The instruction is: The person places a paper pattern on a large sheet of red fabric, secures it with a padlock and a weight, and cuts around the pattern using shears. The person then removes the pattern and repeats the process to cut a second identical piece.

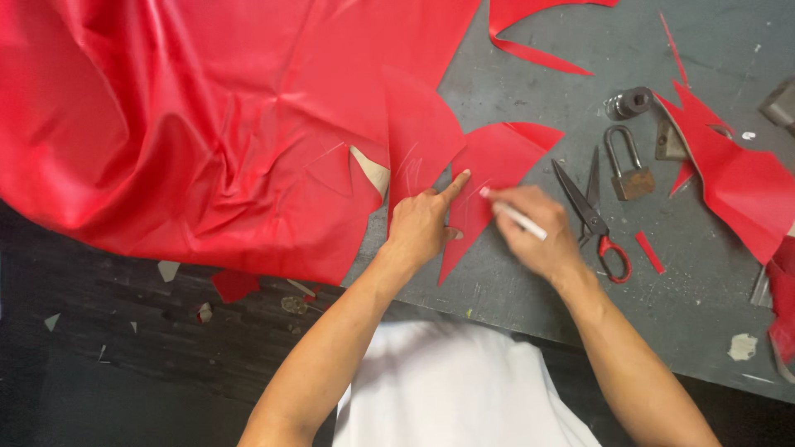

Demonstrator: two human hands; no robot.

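A large sheet of shiny red material (190, 116) covers the left half of a grey table (679, 290) and hangs over its near edge. My left hand (422, 223) presses flat on a pointed red flap (489, 165) of it, index finger stretched out. My right hand (538, 236) grips a white marking stick (517, 217), its tip touching the red flap beside my left index finger. Faint white lines show on the red piece (414, 141) above my left hand.
Scissors with red handles (592, 215) lie open just right of my right hand. A rusty padlock (631, 170), a small metal cylinder (629, 103) and red offcuts (737, 178) sit to the right. Scraps litter the dark floor (124, 331) below.
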